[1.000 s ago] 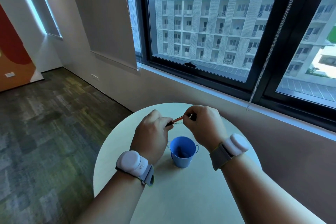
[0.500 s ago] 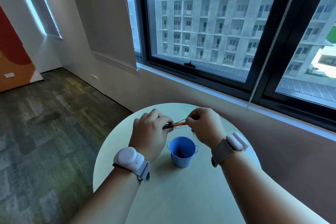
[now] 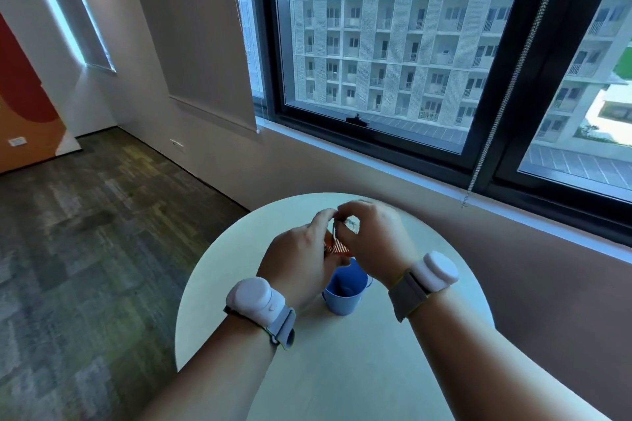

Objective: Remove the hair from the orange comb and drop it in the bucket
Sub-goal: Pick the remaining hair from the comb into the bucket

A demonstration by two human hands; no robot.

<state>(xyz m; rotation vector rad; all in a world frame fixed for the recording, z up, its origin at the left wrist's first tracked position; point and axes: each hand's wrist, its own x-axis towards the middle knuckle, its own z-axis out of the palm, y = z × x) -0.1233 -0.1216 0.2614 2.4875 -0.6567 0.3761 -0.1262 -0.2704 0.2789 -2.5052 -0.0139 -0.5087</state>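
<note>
The comb [image 3: 337, 246] is gripped in the left hand [image 3: 301, 256], teeth tilted toward the right. A tuft of hair [image 3: 350, 225] is pinched by the right hand [image 3: 371, 243], just above the comb. The bucket [image 3: 345, 290] stands on the surface [image 3: 342, 369] directly beneath both hands, so the hair need only be carried straight down.

The left hand [image 3: 301, 256] covers most of the ribbed orange plastic comb [image 3: 336, 246]. The right hand [image 3: 371, 243] hides the far rim of the small blue metal bucket [image 3: 343, 294]. The dark hair strands [image 3: 350, 225] are too fine to resolve. The round pale table [image 3: 359, 369] is cut off by the bottom edge.
</note>
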